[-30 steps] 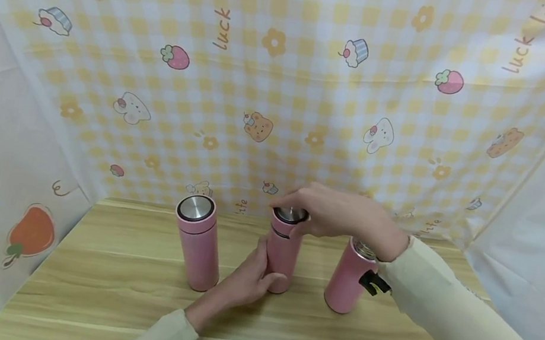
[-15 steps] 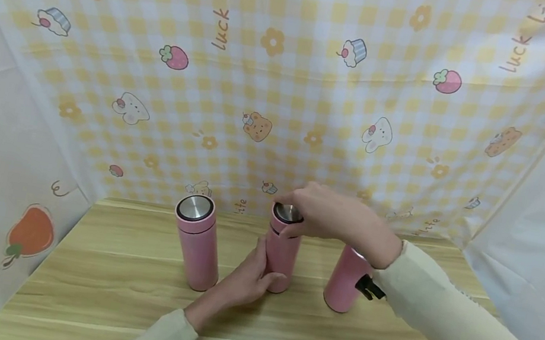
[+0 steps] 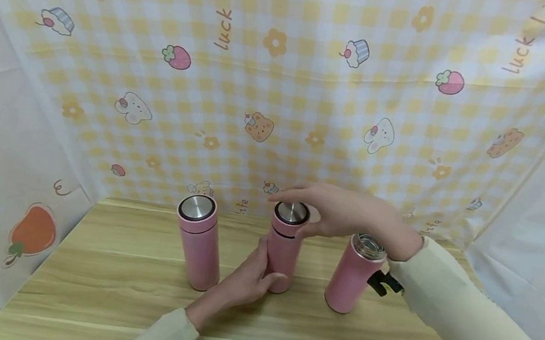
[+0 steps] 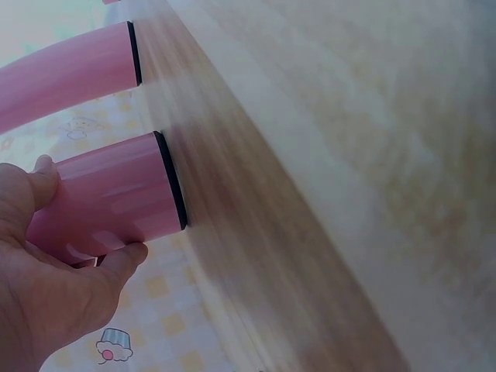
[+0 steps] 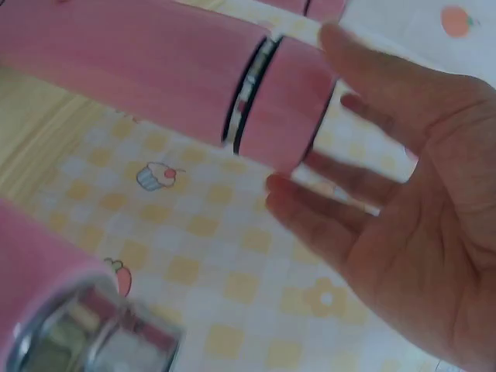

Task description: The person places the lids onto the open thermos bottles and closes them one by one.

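A pink thermos flask (image 3: 282, 259) stands upright in the middle of the row. My left hand (image 3: 244, 278) grips its lower body, with thumb and fingers on opposite sides in the left wrist view. Around the flask's pink lid (image 3: 283, 226), with its steel top, my right hand (image 3: 351, 214) is spread with loose fingers. In the right wrist view those fingers stand off the lid (image 5: 287, 105), the thumb overlapping its edge. A narrow silver band (image 5: 249, 93) shows between lid and body there.
To the right stands another pink flask (image 3: 347, 282), its bare steel neck (image 3: 369, 246) exposed, under my right wrist. A third pink flask (image 3: 199, 254) with its lid on stands at left. Behind the wooden table (image 3: 123, 283) hangs a yellow checked cloth (image 3: 285, 94).
My right hand has turned about the lid and its fingers have loosened from it, the wrist shifting right. My left hand has stayed on the flask.
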Demonstrator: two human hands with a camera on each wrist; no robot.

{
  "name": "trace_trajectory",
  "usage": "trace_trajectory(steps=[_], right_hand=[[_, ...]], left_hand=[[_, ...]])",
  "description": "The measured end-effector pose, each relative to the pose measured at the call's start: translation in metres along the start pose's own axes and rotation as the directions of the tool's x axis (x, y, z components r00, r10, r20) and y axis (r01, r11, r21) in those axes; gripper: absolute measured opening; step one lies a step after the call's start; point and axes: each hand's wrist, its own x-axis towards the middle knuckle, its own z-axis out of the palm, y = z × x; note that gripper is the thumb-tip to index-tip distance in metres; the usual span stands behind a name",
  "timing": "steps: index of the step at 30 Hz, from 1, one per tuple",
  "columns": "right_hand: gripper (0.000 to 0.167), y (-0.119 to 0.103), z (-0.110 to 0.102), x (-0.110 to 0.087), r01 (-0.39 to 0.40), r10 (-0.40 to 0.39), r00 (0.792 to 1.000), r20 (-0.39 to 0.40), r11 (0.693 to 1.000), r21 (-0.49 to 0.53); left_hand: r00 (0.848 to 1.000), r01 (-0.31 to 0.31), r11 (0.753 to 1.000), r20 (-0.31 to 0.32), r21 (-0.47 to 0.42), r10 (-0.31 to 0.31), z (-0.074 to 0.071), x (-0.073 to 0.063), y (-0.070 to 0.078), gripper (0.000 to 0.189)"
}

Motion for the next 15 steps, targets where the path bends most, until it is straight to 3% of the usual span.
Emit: trace_trajectory(steps=[6,15], right_hand=[[0.055,0.0062,0.0011,-0.0018,0.073,-0.074,0.997,0.023,0.997,0.031],[0.058,0.0045,0.0055,0.0007,0.011,-0.010,1.000,-0.010,1.000,0.006]], left_hand=[[1.000,-0.025,1.000,-0.016,-0.004,0.025,0.0005,-0.0001,-0.0001,0.073],[1.000,0.005,1.000,0.003,-0.013,-0.005,-0.0002,0.0002,0.0010,0.072]])
